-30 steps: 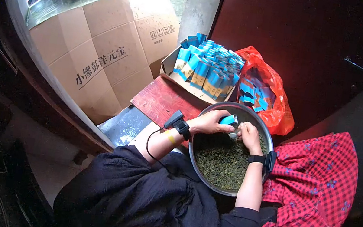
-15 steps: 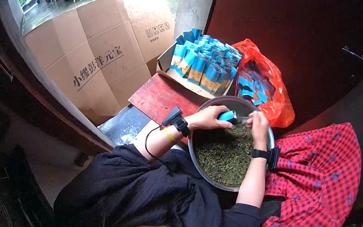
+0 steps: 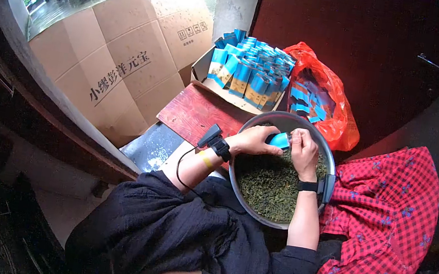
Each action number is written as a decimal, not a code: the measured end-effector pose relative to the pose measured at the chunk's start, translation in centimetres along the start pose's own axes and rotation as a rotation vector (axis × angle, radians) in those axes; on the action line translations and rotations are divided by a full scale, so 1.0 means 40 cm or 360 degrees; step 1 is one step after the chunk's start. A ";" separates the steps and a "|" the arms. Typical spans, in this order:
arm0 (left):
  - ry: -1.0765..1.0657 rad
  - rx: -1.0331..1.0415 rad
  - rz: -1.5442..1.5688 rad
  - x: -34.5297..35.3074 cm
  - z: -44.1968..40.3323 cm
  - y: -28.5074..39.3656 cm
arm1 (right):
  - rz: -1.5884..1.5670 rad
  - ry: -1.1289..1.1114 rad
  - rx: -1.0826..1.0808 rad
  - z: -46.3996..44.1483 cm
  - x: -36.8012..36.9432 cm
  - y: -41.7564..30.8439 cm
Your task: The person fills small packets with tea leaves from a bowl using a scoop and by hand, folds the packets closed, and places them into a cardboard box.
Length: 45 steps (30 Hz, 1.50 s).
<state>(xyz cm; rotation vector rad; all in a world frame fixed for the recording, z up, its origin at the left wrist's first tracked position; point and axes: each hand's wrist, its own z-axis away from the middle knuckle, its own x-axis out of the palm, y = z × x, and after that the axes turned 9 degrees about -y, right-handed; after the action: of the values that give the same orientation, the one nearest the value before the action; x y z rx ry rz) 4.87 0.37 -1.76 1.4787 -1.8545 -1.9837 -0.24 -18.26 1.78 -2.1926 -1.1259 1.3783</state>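
Observation:
Over a metal bowl (image 3: 233,180) of dark green dried leaves (image 3: 268,192), my left hand (image 3: 257,140) grips a small blue packet (image 3: 280,141). The packet's mouth points right, towards my right hand (image 3: 304,152). My right hand is closed at that mouth, its fingers pinched; what they hold is too small to make out. Behind the bowl, a cardboard box (image 3: 225,97) holds several upright blue and tan packets (image 3: 258,89). A red plastic bag (image 3: 346,125) with flat blue packets (image 3: 310,102) in it lies right of the box.
A red wooden board (image 3: 197,115) lies left of the bowl, with a grey surface (image 3: 156,144) below it. A large cardboard sheet (image 3: 123,60) stands at the left. Red checked cloth (image 3: 383,218) spreads at the right, and a dark red door (image 3: 360,33) rises behind.
My right hand moved off the packet to the right, then came back left to its mouth. The packet stays in my left hand, and the view has shifted slightly.

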 end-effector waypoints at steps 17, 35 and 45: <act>-0.0019 -0.0036 0.0195 -0.014 -0.001 0.015 | 0.0409 0.0430 -0.0328 0.005 -0.025 0.003; -0.0026 -0.0068 0.0246 -0.017 -0.001 0.012 | 0.0411 -0.0667 0.0477 0.023 0.036 0.145; 0.0011 -0.0012 0.0255 -0.016 -0.001 0.011 | -0.0359 -0.0147 0.0679 -0.003 -0.009 0.157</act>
<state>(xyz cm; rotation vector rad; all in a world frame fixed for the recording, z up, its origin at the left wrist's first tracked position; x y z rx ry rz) 5.01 0.62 -1.03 1.2886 -1.8947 -1.9080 2.63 -22.54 -1.84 -1.6682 -0.9655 1.4704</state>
